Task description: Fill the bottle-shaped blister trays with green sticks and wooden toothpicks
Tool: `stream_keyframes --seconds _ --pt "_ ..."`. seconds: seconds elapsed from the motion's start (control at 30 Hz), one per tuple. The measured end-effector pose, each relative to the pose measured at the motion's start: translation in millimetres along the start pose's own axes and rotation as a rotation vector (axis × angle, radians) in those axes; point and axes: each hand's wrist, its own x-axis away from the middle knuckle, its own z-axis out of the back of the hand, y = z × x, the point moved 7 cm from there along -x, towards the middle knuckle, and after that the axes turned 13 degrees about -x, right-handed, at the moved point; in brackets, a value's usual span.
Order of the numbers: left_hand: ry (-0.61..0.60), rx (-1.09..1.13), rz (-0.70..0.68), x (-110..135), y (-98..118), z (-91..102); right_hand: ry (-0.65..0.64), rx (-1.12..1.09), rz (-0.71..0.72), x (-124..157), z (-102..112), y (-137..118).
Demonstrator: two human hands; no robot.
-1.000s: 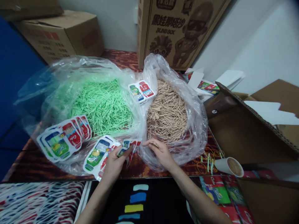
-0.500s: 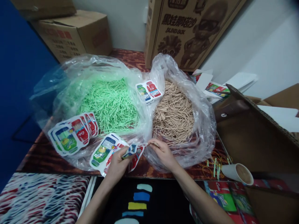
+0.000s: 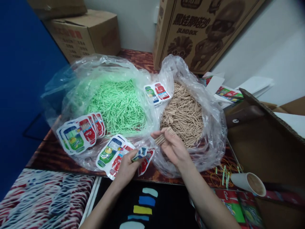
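My left hand [image 3: 126,168] is closed on a small printed packet [image 3: 140,154], bent between thumb and fingers. Beneath that hand lie several flat bottle-shaped packets [image 3: 107,155] in green and red. My right hand [image 3: 177,149], turned partly palm-up, grips a bunch of thin brown sticks [image 3: 162,138] at the near edge of the brown stick pile [image 3: 183,109]. That pile lies in a clear plastic bag [image 3: 215,140]. To its left, another clear bag [image 3: 101,60] holds a heap of light green sticks [image 3: 119,106].
Filled packets [image 3: 75,138] overlap at the left, and a short stack of packets [image 3: 157,93] rests between the bags. A paper cup [image 3: 247,183] lies tipped at the right near rubber bands [image 3: 222,173]. Cartons [image 3: 105,31] stand behind; an open carton [image 3: 267,140] flanks the right.
My right hand has lifted away from the packet and turned, showing the bunch of brown sticks spread in its fingers. My left hand keeps its packet. The whole view has shifted slightly.
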Motion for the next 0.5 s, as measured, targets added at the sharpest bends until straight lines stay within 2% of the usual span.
stream_keyframes --seconds 0.1,0.2,0.33,0.5 --pt "-0.016 0.037 0.029 -1.1 0.6 -0.5 -0.02 -0.235 -0.109 -6.0 -9.6 8.2" --pt "-0.027 0.079 0.048 -1.5 0.6 0.0 -0.03 -0.31 -0.219 -3.4 -16.7 15.9" --pt "-0.059 0.082 0.053 -0.9 -3.5 -2.9 -0.069 -0.185 -0.243 6.0 -25.6 12.2" --pt "-0.043 0.109 0.047 -1.3 -8.0 -2.5 -0.219 0.042 -0.309 17.8 -40.5 9.1"
